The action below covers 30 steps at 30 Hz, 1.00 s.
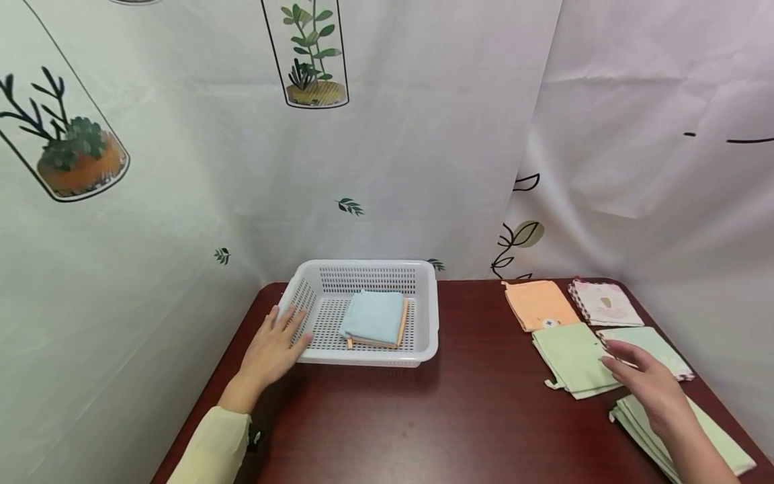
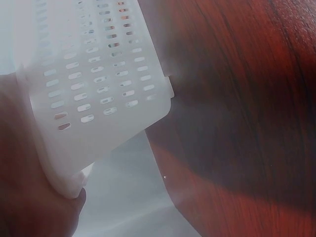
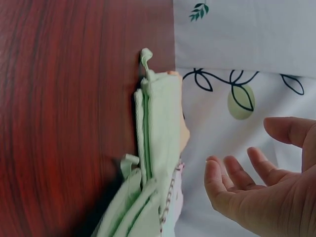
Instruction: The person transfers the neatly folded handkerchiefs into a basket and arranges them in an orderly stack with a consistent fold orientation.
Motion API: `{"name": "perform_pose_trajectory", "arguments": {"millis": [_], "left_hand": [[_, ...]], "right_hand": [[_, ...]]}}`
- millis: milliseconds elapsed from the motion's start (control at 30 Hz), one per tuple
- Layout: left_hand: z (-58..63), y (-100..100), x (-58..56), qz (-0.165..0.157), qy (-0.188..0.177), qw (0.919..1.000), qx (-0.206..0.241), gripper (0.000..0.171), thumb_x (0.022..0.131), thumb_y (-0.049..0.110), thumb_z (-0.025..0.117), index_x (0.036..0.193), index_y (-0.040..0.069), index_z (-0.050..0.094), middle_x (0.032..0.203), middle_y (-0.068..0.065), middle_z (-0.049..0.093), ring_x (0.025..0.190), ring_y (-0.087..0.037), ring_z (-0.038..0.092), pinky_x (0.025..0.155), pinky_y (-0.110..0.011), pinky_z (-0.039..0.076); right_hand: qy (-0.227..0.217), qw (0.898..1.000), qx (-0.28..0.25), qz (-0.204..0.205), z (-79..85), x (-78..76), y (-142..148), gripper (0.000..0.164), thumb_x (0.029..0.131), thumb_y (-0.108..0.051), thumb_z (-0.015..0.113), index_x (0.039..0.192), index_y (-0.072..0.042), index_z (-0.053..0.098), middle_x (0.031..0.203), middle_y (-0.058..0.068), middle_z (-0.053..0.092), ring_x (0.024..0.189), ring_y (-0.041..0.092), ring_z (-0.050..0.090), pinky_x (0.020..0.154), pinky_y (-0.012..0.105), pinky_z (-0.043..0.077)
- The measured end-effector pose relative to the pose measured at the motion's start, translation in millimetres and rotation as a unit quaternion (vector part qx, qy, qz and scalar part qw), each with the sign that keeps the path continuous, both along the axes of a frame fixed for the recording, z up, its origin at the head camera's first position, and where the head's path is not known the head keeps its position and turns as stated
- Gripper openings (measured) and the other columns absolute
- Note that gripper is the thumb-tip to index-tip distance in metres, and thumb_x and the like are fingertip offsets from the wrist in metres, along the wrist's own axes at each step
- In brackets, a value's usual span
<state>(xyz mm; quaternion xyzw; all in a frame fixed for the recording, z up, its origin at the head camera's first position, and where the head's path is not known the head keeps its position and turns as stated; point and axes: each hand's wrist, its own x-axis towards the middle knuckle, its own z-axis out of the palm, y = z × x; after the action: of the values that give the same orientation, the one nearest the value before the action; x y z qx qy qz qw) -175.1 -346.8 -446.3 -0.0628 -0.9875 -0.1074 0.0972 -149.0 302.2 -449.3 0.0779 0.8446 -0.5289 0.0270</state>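
The work looks only partly done, judging by how the folded cloths are split between basket and table. The white basket (image 1: 363,356) stands near the far left corner of the table (image 1: 484,396); inside, a light blue cloth (image 1: 375,314) lies on top of an orange-edged cloth (image 1: 404,324), both flat and neatly folded. More cloths lie outside it, along the table's right side: an orange cloth (image 1: 540,304) by the far edge, a white cloth (image 1: 607,304) with a checked border at the far right corner, a green cloth (image 1: 574,356) just in front of the orange one, a pale mint cloth (image 1: 656,346) by the right edge, and, nearest the person, a layered green bundle (image 1: 716,430) whose count cannot be told. If all of them belong in the basket, most are left. The left hand (image 1: 266,353) rests on the basket's left rim near its front corner, fingers extended and spread. The right hand (image 1: 650,383) is above the green and mint cloths, fingers loosely bent, thumb apart, holding nothing.
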Motion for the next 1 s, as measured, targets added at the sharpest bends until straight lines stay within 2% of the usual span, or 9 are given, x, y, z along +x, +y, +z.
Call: {"name": "perform_pose_trajectory", "arguments": {"millis": [133, 267, 467, 600, 700, 767, 833, 933, 1000], "left_hand": [[-0.6, -0.3, -0.4, 0.0, 0.001, 1.0, 0.001, 0.065, 0.103, 0.046, 0.05, 0.154, 0.008, 0.042, 0.162, -0.021, 0.032, 0.151, -0.051, 0.012, 0.122, -0.063, 0.012], [-1.2, -0.2, -0.9, -0.002, 0.002, 1.0, 0.005, 0.063, 0.103, 0.044, 0.051, 0.154, 0.007, 0.042, 0.162, -0.021, 0.032, 0.151, -0.051, 0.012, 0.121, -0.064, 0.013], [-1.3, 0.3, -1.3, -0.002, 0.003, 1.0, 0.005, 0.063, 0.103, 0.044, 0.051, 0.154, 0.007, 0.042, 0.162, -0.021, 0.032, 0.151, -0.051, 0.012, 0.121, -0.064, 0.013], [-1.5, 0.3, -1.5, -0.001, 0.004, 1.0, 0.005, 0.064, 0.103, 0.044, 0.051, 0.155, 0.008, 0.042, 0.162, -0.021, 0.032, 0.152, -0.05, 0.012, 0.121, -0.064, 0.013], [-1.6, 0.1, -1.4, -0.001, 0.003, 1.0, 0.005, 0.064, 0.103, 0.045, 0.051, 0.155, 0.008, 0.042, 0.162, -0.021, 0.031, 0.152, -0.05, 0.012, 0.121, -0.064, 0.013], [-1.6, -0.3, -1.4, 0.0, 0.003, 1.0, 0.005, 0.064, 0.103, 0.045, 0.051, 0.155, 0.008, 0.042, 0.162, -0.021, 0.031, 0.151, -0.051, 0.012, 0.121, -0.064, 0.013], [-1.8, -0.8, -1.4, 0.0, 0.003, 1.0, 0.004, 0.064, 0.103, 0.045, 0.051, 0.155, 0.008, 0.042, 0.162, -0.021, 0.032, 0.151, -0.051, 0.012, 0.121, -0.064, 0.014], [-2.1, -1.1, -1.4, 0.0, 0.003, 1.0, 0.005, 0.064, 0.103, 0.045, 0.051, 0.155, 0.008, 0.042, 0.162, -0.021, 0.032, 0.151, -0.051, 0.012, 0.121, -0.064, 0.014], [-2.2, -1.0, -1.5, 0.0, 0.002, 1.0, 0.005, 0.064, 0.103, 0.045, 0.051, 0.155, 0.008, 0.041, 0.163, -0.021, 0.031, 0.151, -0.051, 0.012, 0.121, -0.064, 0.013]], "right_hand": [[-0.015, 1.0, 0.02, -0.003, 1.2, 0.9, 7.5, 0.074, 0.101, -0.045, 0.06, 0.151, 0.004, 0.036, 0.112, -0.028, 0.044, 0.085, -0.024, 0.047, 0.072, 0.012, 0.046], [-0.009, 0.999, 0.045, -0.009, -0.4, 2.4, 14.1, 0.074, 0.102, -0.044, 0.059, 0.15, 0.006, 0.035, 0.113, -0.025, 0.046, 0.084, -0.023, 0.044, 0.07, 0.014, 0.047], [0.005, 1.0, 0.022, -0.013, -6.1, 3.8, 23.8, 0.073, 0.103, -0.037, 0.058, 0.149, 0.013, 0.03, 0.1, -0.036, 0.045, 0.084, -0.024, 0.046, 0.07, 0.012, 0.05], [0.014, 1.0, -0.007, -0.021, -10.6, 6.2, 30.1, 0.065, 0.103, -0.033, 0.06, 0.145, 0.011, 0.036, 0.094, -0.041, 0.046, 0.084, -0.019, 0.055, 0.071, 0.011, 0.052], [0.022, 0.999, -0.026, -0.028, -13.0, 7.4, 35.6, 0.05, 0.103, -0.031, 0.061, 0.14, -0.001, 0.045, 0.094, -0.041, 0.049, 0.084, -0.018, 0.056, 0.072, 0.01, 0.052], [0.026, 0.998, -0.051, -0.03, -14.6, 8.8, 39.4, 0.031, 0.103, -0.027, 0.062, 0.131, -0.019, 0.053, 0.094, -0.041, 0.051, 0.084, -0.018, 0.056, 0.071, 0.01, 0.052], [0.034, 0.995, -0.085, -0.027, -16.4, 10.3, 43.5, 0.02, 0.103, -0.022, 0.061, 0.116, -0.036, 0.057, 0.094, -0.04, 0.054, 0.084, -0.02, 0.055, 0.07, 0.008, 0.05], [0.048, 0.99, -0.133, -0.022, -18.4, 13.0, 49.5, 0.039, 0.102, -0.012, 0.06, 0.099, -0.051, 0.057, 0.094, -0.037, 0.058, 0.083, -0.02, 0.056, 0.069, 0.007, 0.049], [0.052, 0.988, -0.142, -0.025, -18.3, 13.6, 53.2, 0.044, 0.102, -0.011, 0.059, 0.095, -0.054, 0.057, 0.093, -0.037, 0.059, 0.083, -0.02, 0.056, 0.068, 0.006, 0.048]]}}
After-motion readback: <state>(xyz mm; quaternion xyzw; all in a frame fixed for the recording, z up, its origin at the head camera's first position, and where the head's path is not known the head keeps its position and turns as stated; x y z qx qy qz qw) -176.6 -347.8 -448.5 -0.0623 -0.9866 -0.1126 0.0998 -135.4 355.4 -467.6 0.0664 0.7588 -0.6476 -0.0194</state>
